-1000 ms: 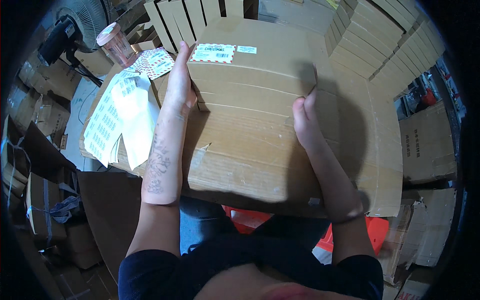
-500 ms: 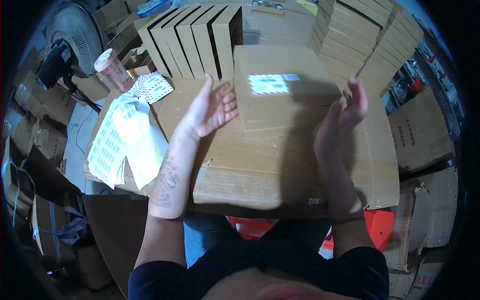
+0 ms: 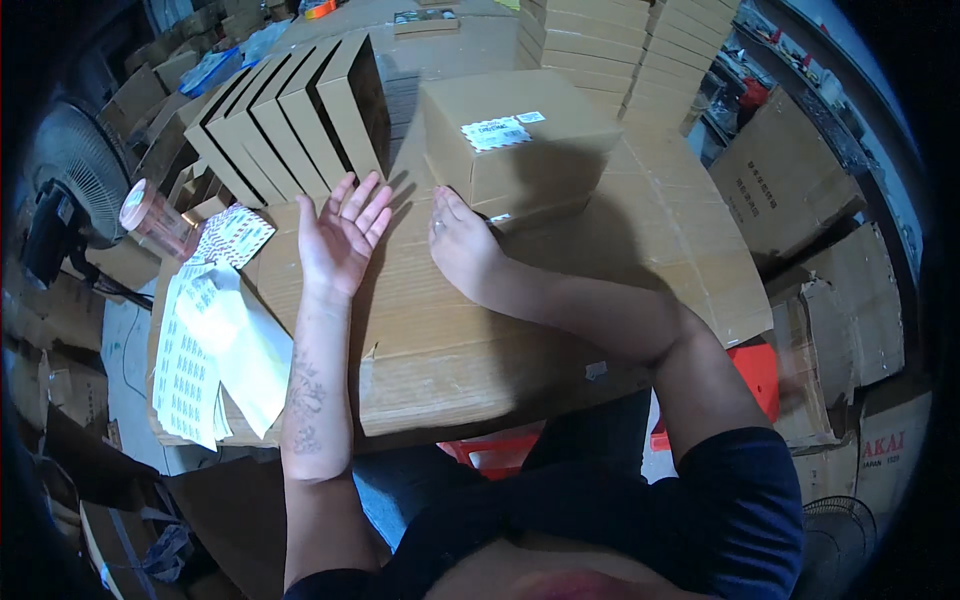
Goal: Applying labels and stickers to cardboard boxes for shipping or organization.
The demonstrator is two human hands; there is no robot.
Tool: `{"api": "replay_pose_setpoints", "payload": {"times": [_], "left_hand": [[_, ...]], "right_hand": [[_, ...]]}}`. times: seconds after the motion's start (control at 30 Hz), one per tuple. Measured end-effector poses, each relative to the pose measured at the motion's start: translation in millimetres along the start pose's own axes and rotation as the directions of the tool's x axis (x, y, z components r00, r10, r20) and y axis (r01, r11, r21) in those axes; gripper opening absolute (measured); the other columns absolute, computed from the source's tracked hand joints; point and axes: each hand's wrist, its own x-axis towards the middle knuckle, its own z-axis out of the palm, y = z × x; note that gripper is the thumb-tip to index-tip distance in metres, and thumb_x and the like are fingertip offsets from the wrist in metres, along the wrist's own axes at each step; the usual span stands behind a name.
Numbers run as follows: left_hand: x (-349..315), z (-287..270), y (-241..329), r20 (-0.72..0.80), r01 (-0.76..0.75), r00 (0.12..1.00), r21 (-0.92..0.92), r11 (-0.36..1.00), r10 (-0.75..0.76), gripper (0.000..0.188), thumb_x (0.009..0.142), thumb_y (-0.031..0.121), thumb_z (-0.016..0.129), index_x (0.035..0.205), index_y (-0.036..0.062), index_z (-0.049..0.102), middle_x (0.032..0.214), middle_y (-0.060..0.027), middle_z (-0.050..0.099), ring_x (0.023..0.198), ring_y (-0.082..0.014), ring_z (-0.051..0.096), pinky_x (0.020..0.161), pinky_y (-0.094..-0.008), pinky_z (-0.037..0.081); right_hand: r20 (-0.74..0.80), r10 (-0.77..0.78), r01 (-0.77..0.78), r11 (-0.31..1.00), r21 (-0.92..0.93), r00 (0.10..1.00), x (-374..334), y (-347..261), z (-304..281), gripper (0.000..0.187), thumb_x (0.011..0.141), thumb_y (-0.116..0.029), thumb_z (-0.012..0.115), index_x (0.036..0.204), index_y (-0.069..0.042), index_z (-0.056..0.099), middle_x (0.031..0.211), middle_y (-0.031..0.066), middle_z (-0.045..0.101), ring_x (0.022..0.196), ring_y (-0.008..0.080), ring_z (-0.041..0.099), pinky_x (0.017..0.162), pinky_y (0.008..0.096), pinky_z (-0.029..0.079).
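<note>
A closed brown cardboard box (image 3: 535, 165) stands on the table, with a striped white label (image 3: 496, 133) and a smaller white sticker on its top. My right hand (image 3: 465, 245) is just before its front left corner, back of the hand toward me. Its fingers are stretched out and held together, with nothing visible in them; whether they touch the box I cannot tell. A small dark thing shows behind that hand at the box's lower edge. My left hand (image 3: 345, 235) is palm up with fingers spread, holding nothing, in front of a row of upright brown boxes (image 3: 290, 120).
Printed label sheets (image 3: 190, 370), a striped card (image 3: 232, 236) and a pink-lidded clear jar (image 3: 158, 220) lie along the table's left side. A fan (image 3: 85, 170) stands beyond them. Flat boxes (image 3: 590, 45) are stacked at the back right. Large cartons (image 3: 785, 185) flank the table's right side.
My right hand has swung left from the box's right side to its front left corner. My left hand has turned palm up. The box now stands farther from the upright row. The view has shifted.
</note>
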Motion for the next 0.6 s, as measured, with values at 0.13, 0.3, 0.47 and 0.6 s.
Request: {"api": "replay_pose_setpoints", "payload": {"times": [0.13,0.3,0.47,0.6], "left_hand": [[-0.8,4.1,-6.0,0.045,0.057,0.997,-0.018,0.998,-0.056,0.074,0.097,0.062,0.020,0.135,0.0028,0.040,0.142,-0.0209,0.044,0.127,-0.0361,0.048,0.100,-0.0446,0.044],[-3.0,4.9,-5.0,0.072,0.068,0.995,0.023,0.997,-0.070,0.075,0.097,0.062,0.019,0.140,0.0028,0.038,0.142,-0.0190,0.045,0.125,-0.0335,0.050,0.099,-0.0421,0.046],[-7.8,-4.7,0.7,0.066,0.047,0.997,0.011,0.999,-0.048,0.076,0.098,0.062,0.018,0.141,0.0029,0.039,0.141,-0.0174,0.046,0.123,-0.0317,0.052,0.097,-0.0414,0.047],[-3.5,0.8,-5.7,0.103,0.077,0.992,-0.007,0.997,-0.076,0.076,0.098,0.062,0.018,0.140,0.0031,0.040,0.141,-0.0167,0.047,0.122,-0.0311,0.053,0.098,-0.0412,0.047]], "right_hand": [[0.227,-0.042,0.093,0.971,-0.219,0.973,35.2,14.5,1.7,0.047,0.092,-0.018,0.042,0.127,0.010,0.053,0.140,0.0225,0.047,0.133,0.0339,0.042,0.116,0.0429,0.022],[0.610,0.036,0.107,0.975,-0.197,0.792,77.4,23.5,84.7,0.049,0.096,-0.022,0.039,0.135,0.006,0.047,0.146,0.0196,0.041,0.138,0.0338,0.035,0.116,0.0469,0.019],[0.706,0.101,-0.024,0.993,-0.118,0.701,95.8,46.7,121.6,0.049,0.097,-0.023,0.035,0.137,0.004,0.045,0.147,0.0186,0.039,0.139,0.0333,0.034,0.115,0.0485,0.019],[0.638,0.228,-0.120,0.971,-0.208,0.736,61.4,90.3,134.6,0.054,0.097,-0.035,0.037,0.136,0.001,0.048,0.143,0.0166,0.045,0.131,0.0308,0.042,0.112,0.0429,0.025]]}}
